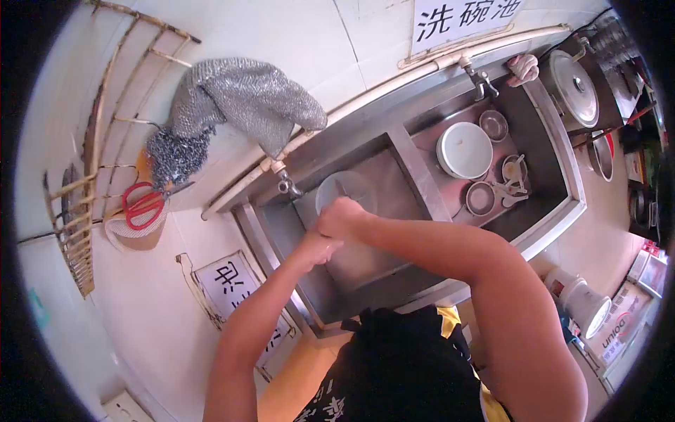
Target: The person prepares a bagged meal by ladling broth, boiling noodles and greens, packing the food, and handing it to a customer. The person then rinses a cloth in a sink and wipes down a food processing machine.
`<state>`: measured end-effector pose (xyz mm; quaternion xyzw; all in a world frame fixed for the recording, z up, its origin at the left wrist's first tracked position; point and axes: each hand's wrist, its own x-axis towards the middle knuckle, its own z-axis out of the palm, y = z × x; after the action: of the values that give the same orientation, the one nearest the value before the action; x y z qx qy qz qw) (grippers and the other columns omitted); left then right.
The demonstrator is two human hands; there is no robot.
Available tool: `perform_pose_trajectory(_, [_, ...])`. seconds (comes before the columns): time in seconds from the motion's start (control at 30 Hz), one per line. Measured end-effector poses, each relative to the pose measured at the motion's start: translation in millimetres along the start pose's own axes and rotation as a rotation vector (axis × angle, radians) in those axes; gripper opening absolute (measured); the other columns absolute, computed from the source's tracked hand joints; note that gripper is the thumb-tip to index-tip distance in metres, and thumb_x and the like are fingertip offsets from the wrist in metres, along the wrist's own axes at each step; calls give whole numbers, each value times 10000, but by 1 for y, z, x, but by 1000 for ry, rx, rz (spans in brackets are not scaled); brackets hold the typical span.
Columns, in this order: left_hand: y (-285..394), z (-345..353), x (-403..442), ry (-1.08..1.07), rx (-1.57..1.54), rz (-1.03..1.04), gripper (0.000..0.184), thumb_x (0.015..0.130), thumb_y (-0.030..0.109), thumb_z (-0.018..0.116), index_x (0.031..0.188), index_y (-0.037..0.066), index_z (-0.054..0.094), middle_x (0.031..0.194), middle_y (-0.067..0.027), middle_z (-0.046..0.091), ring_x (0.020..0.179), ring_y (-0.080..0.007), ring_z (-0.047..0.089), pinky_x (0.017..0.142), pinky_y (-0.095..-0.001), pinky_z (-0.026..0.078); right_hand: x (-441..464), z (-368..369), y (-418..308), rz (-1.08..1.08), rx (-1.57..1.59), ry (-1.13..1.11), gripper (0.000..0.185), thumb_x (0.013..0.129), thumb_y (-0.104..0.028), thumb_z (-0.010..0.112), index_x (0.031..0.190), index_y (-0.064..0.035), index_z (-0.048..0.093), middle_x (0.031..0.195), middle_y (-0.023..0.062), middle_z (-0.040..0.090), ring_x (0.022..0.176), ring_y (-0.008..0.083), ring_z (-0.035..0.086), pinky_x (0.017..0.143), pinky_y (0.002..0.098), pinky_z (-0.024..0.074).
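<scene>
My left hand (316,252) and my right hand (342,219) meet over the left sink basin (383,243), fingers closed and pressed together. Whatever they grip, if anything, is hidden by the fingers. Just beyond my right hand sits a pale round bowl (361,188) in the basin, partly covered by that hand. A narrow brownish shape (341,186) shows against the bowl; I cannot tell whether it is held. A metal tap (287,185) juts out from the wall near the bowl.
The right basin contains a stack of white bowls (465,150), small metal bowls (481,198) and several white spoons (515,200). On the wall rack hang a grey mesh cloth (246,95) and red-handled scissors (143,206). A lidded pot (573,88) stands right of the sink.
</scene>
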<state>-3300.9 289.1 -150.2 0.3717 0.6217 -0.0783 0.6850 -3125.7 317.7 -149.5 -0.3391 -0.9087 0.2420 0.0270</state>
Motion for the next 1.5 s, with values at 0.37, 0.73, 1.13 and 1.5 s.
perform_pose_trajectory(0.37, [4,15,25,384,1096,411,318,810,200,762,1067,18,715,933,-228,768,911,-477,734,820,-542,597,-17,57,-4,507,311,-161,230,948,-247,659,1092,-155,814,1101,103,800,1024,293,780,811,451,632])
perform_pose_trajectory(0.73, [-10,48,7,227,1391,569,394,810,190,778,1127,51,591,927,-198,712,928,-436,744,808,-535,610,-80,157,-15,218,791,293,479,868,-334,794,1246,-60,686,1003,168,766,967,308,762,832,449,613])
perform_pose_trajectory(1.13, [-71,101,-52,-335,-608,125,378,999,253,756,1278,46,609,1114,-112,683,935,-243,716,721,-393,586,-159,91,-48,644,1721,404,646,883,-153,853,1445,-63,547,1069,62,714,928,136,682,817,304,583])
perform_pose_trajectory(1.5, [-83,153,-82,383,-15,730,247,1064,215,625,1212,18,641,1044,-87,704,927,-220,688,816,-372,549,-216,45,-94,689,926,605,512,835,-84,728,1330,-54,600,944,83,705,835,141,656,771,332,554])
